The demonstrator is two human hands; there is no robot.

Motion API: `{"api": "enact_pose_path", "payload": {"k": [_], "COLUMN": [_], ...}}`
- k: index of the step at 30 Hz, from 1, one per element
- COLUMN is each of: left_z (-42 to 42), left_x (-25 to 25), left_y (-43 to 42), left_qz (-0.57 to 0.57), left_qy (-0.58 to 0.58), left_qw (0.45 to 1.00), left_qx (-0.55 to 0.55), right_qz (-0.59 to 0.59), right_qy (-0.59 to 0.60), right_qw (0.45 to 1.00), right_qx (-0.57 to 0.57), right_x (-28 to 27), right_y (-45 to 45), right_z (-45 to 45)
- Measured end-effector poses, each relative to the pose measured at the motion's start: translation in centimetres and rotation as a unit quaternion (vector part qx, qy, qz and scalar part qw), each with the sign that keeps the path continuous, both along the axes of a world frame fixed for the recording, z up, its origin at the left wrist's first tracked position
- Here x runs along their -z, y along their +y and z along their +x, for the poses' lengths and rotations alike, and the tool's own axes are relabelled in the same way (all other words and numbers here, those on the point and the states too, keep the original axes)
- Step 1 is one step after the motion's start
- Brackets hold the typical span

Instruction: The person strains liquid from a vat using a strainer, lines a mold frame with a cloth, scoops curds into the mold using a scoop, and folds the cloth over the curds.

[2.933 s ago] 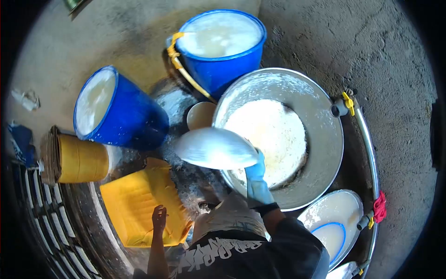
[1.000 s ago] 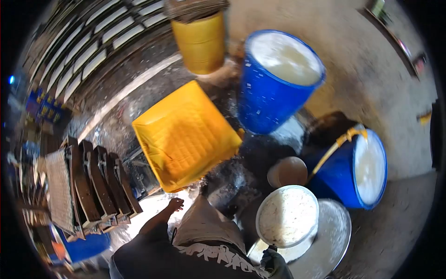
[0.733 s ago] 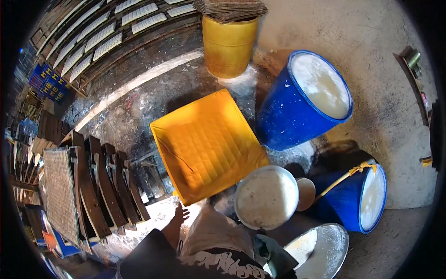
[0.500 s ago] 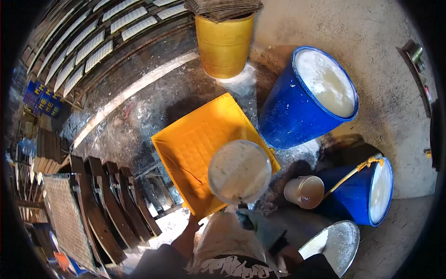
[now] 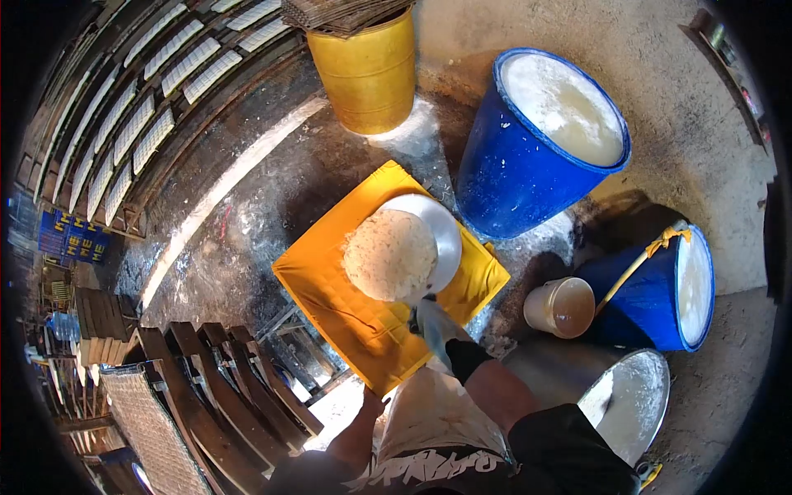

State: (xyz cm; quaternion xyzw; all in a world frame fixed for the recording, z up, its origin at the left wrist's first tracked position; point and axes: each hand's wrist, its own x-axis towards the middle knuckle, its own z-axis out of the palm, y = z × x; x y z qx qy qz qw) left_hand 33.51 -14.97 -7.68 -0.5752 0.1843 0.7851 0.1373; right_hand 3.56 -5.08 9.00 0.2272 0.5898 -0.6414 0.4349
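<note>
A square frame or tray draped with orange cloth (image 5: pixel 326 268) lies in front of me. Over it, my gloved right hand (image 5: pixel 439 327) is closed round the short handle of a round metal ladle (image 5: pixel 444 239). The ladle is tipped to the left, and a pale, curd-like mass (image 5: pixel 389 257) spills from it over the cloth. My left hand (image 5: pixel 363 419) is at the near corner of the cloth, its fingers closed on the edge; they are partly hidden.
Two blue barrels (image 5: pixel 528 157) (image 5: pixel 648 297) with whitish liquid stand on the right, beside a small bucket (image 5: pixel 559 307) and a wide metal vessel (image 5: pixel 631 404). A yellow barrel (image 5: pixel 365 78) is at the back. Wooden frames (image 5: pixel 206 396) stand left; racks of white slabs (image 5: pixel 124 136) lie behind.
The ladle, held full over the near part of the cloth, has moved forward and tipped left, its contents pouring out. My right arm has stretched forward; the left hand stays at the corner.
</note>
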Motion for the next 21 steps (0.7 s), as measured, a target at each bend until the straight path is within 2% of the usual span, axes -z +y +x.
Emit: {"api": "enact_pose_path", "payload": {"k": [1, 3, 4, 5, 6, 7, 8, 9, 10, 11, 12, 13, 14, 16, 19, 21], "left_z": [0.3, 0.7, 0.9, 1.2, 1.6, 1.9, 2.2, 2.0, 3.4, 5.1, 5.7, 6.4, 6.6, 5.0, 1.3, -0.8], "left_x": [-0.3, -0.7, -1.0, -1.1, -0.7, -0.4, -0.1, -1.6, -1.1, 0.0, -0.4, -1.6, -2.5, -4.3, -6.5, -7.6], "left_y": [0.1, 0.2, 0.2, 0.2, -0.1, -0.4, -0.6, -0.6, -1.8, -3.0, -3.5, -3.9, -5.2, -4.5, -0.8, 2.3], "left_qz": [-0.001, -0.004, -0.007, -0.011, -0.022, -0.033, -0.053, -0.089, -0.063, -0.049, -0.079, -0.094, 0.007, -0.084, -0.142, -0.169], "left_qy": [-0.003, -0.011, -0.016, -0.023, -0.032, -0.041, -0.058, -0.075, -0.069, -0.045, -0.07, -0.039, 0.09, -0.026, -0.074, -0.072], "left_qw": [1.0, 1.0, 1.0, 0.999, 0.997, 0.994, 0.985, 0.974, 0.978, 0.969, 0.947, 0.923, 0.92, 0.878, 0.81, 0.77], "left_qx": [0.003, 0.007, 0.015, 0.029, 0.061, 0.093, 0.151, 0.195, 0.187, 0.238, 0.304, 0.37, 0.38, 0.47, 0.564, 0.611], "right_qz": [0.083, 0.243, 0.375, 0.499, 0.42, 0.383, 0.348, 0.277, 0.207, 0.153, 0.143, 0.165, 0.188, 0.169, -0.001, -0.059], "right_qy": [0.07, 0.205, 0.257, 0.301, 0.387, 0.348, 0.379, 0.345, 0.311, 0.317, 0.389, 0.384, 0.376, 0.261, 0.127, 0.084], "right_qw": [0.993, 0.942, 0.881, 0.796, 0.79, 0.824, 0.804, 0.834, 0.852, 0.84, 0.79, 0.779, 0.764, 0.809, 0.779, 0.697], "right_qx": [0.035, 0.104, 0.135, 0.163, 0.224, 0.231, 0.296, 0.33, 0.367, 0.413, 0.452, 0.468, 0.489, 0.499, 0.614, 0.71], "right_x": [0.6, 1.7, 2.1, 2.4, -0.7, -4.0, -4.1, -7.1, -11.9, -15.5, -12.5, -12.4, -12.9, -17.7, -13.2, -6.2], "right_y": [0.0, 0.5, 1.6, 3.7, 6.0, 9.0, 11.8, 14.4, 17.7, 20.7, 25.8, 30.2, 34.0, 40.0, 50.8, 56.0], "right_z": [-1.2, -3.9, -5.9, -8.1, -9.3, -9.7, -10.6, -9.8, -8.2, -6.2, -4.9, -2.4, 0.7, 7.7, 18.2, 24.8]}}
